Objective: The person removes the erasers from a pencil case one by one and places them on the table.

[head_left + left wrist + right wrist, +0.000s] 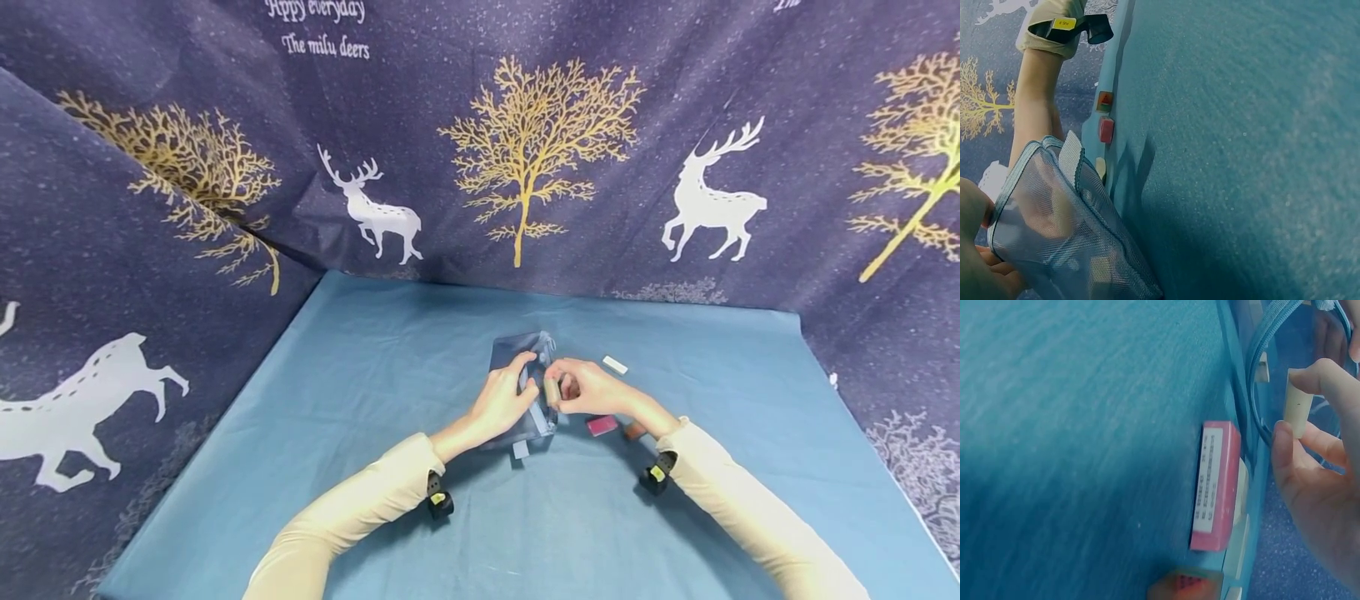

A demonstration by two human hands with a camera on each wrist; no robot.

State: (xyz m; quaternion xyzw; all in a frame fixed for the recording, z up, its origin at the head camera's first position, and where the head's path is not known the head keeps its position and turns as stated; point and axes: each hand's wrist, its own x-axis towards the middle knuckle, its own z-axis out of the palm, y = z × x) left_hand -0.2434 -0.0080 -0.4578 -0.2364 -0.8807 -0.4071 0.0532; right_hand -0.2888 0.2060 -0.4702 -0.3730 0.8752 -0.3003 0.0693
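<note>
A blue mesh zip pouch [510, 343] lies on the cloth with its zip undone and its mouth facing right. My left hand [501, 398] grips the pouch's upper edge, fingers bent over it and thumb near the mouth. Between the thumb and fingers of my right hand [592, 388] is a small cream tube-shaped piece [1298, 406], held at the pouch's mouth. In the right wrist view the zipped rim [1259, 359] curves around behind that piece. Through the mesh in the left wrist view shows a pale block [1100, 275].
Right of the pouch lie a pink box [1217, 487] with a white label, a brown-orange box [634, 431] and a white piece [615, 365]. A pale fabric tab [521, 450] sticks out at the pouch's near end. Patterned dark curtains [465, 225] border the blue cloth.
</note>
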